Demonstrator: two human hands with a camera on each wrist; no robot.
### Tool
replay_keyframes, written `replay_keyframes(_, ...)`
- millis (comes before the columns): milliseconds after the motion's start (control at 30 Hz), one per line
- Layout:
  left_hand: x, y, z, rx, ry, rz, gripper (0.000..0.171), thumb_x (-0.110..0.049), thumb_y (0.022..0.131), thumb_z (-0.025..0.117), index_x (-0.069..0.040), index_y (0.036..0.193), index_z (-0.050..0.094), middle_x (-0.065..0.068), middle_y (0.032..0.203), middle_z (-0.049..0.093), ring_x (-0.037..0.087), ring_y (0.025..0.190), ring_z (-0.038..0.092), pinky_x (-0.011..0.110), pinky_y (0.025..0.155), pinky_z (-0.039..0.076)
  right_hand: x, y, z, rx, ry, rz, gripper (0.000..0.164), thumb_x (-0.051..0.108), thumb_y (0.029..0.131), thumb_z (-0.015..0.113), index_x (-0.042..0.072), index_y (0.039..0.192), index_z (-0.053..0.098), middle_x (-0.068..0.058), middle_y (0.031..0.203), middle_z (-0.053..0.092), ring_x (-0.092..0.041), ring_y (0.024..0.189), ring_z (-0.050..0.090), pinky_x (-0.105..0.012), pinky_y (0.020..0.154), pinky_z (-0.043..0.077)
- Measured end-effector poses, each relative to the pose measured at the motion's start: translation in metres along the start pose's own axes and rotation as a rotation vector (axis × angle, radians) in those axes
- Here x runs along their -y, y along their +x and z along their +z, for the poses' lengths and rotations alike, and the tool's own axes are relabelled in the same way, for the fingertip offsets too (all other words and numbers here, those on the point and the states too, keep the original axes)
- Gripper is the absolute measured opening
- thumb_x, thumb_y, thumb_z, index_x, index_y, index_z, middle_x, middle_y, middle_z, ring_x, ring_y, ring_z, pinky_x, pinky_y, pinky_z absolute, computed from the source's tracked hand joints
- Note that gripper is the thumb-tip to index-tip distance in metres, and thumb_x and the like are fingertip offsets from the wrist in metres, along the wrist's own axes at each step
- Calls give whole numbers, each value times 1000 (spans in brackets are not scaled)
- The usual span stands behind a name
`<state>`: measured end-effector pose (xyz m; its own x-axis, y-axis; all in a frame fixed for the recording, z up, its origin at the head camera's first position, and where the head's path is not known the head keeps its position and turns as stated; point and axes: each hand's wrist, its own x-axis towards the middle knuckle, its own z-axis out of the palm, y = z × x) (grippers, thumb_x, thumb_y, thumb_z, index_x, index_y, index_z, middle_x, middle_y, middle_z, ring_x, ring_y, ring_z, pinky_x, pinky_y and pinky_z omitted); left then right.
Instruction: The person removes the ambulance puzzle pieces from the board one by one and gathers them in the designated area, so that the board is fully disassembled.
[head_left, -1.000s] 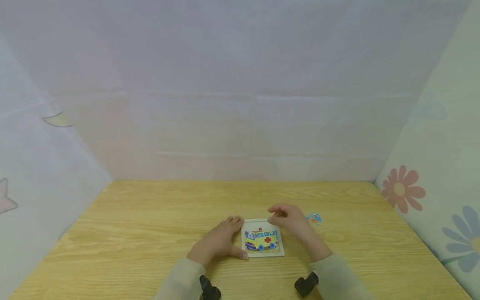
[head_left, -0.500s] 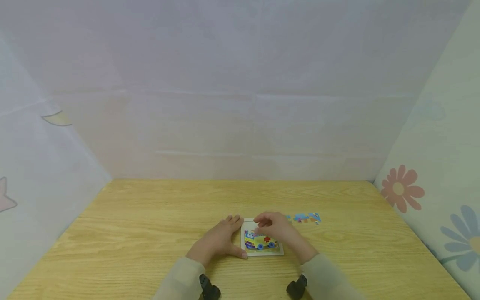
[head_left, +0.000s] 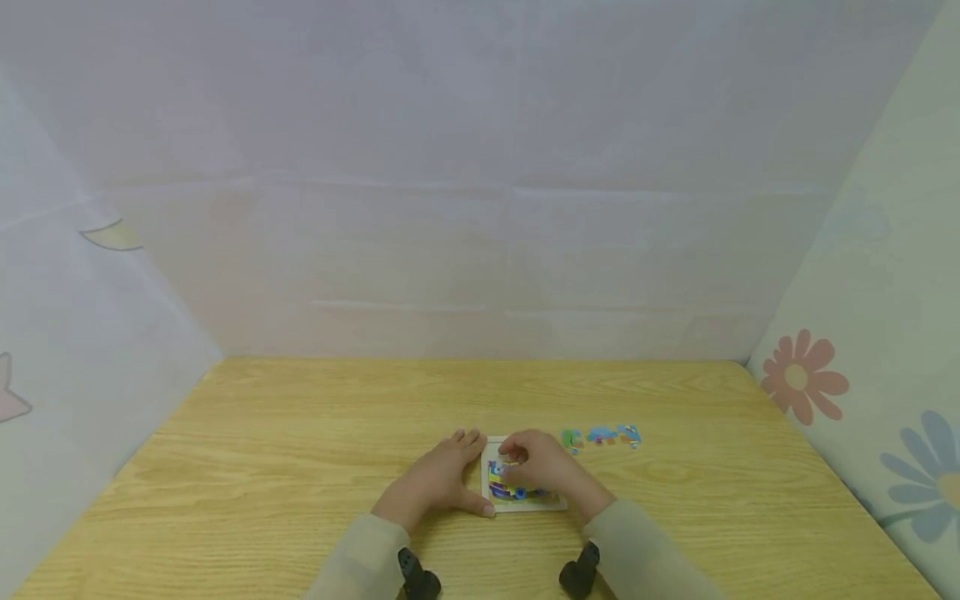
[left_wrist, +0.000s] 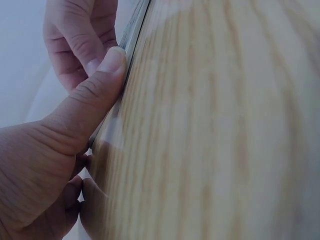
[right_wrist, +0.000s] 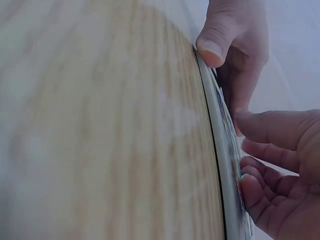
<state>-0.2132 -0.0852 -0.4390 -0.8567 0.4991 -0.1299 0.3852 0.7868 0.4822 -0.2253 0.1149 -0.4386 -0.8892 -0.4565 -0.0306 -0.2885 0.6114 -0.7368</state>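
Note:
A small jigsaw puzzle (head_left: 517,493) with a yellow vehicle picture lies in its pale frame (head_left: 543,507) on the table. Spread along the left side of the frame, my left hand (head_left: 441,479) has its thumb at the near left corner and its fingertips by the far left corner. The left wrist view shows that thumb (left_wrist: 107,65) resting on the frame's edge. My right hand (head_left: 547,465) is over the puzzle with fingers bent, covering much of the picture. In the right wrist view its fingertips (right_wrist: 247,185) are right at the puzzle's surface; I cannot tell whether they hold a piece.
Beyond the right hand, loose puzzle pieces lie in a short row: a green and blue one (head_left: 572,438), a mostly blue one (head_left: 600,435) and another blue one (head_left: 630,433). Pale cloth walls (head_left: 480,250) stand behind and beside the wooden table (head_left: 337,417).
My right hand has moved left and nearer, from the far right corner of the frame to over the puzzle, uncovering more of the loose pieces. My left hand has stayed in place.

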Motion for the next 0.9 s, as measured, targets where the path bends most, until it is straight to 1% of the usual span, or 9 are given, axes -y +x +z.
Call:
replay_keyframes(33, 0, 0, 0, 0, -1, 1, 107, -59, 63, 74, -7, 145, 30, 12, 152, 24, 35, 140, 17, 53, 111, 23, 0, 0, 1, 7, -24, -5, 26, 12, 77, 73, 5, 101, 67, -2, 96, 60, -17, 88, 53, -34, 77, 49)
replay_keyframes(167, 0, -1, 1, -6, -8, 3, 107, -58, 62, 74, -7, 145, 31, 13, 152, 24, 35, 140, 17, 53, 111, 22, 2, 2, 2, 32, -63, 6, 24, 11, 75, 76, 7, 96, 66, -2, 97, 59, -19, 90, 54, -40, 80, 50)
replay_keyframes(400, 1, -1, 0, -3, -19, -4, 107, -57, 62, 75, -7, 145, 30, 12, 152, 23, 35, 140, 16, 53, 111, 21, 9, 7, 2, 48, -134, 56, 19, 9, 71, 78, 11, 82, 63, 2, 84, 55, -14, 79, 50, -34, 74, 48)
replay_keyframes(600, 3, -1, 0, 2, -17, -1, 107, -59, 63, 74, -7, 145, 30, 13, 152, 22, 35, 140, 15, 53, 111, 22, 16, 7, 2, 54, -148, 84, 20, 6, 71, 78, 10, 80, 61, 1, 82, 54, -16, 76, 48, -33, 69, 46)
replay_keyframes(900, 1, 0, -1, -1, -6, 11, 107, -59, 62, 74, -5, 145, 31, 14, 152, 23, 36, 140, 16, 53, 111, 22, 16, 6, 6, -6, -144, 110, 24, 3, 69, 78, 11, 78, 58, 0, 77, 51, -17, 71, 46, -29, 62, 42)
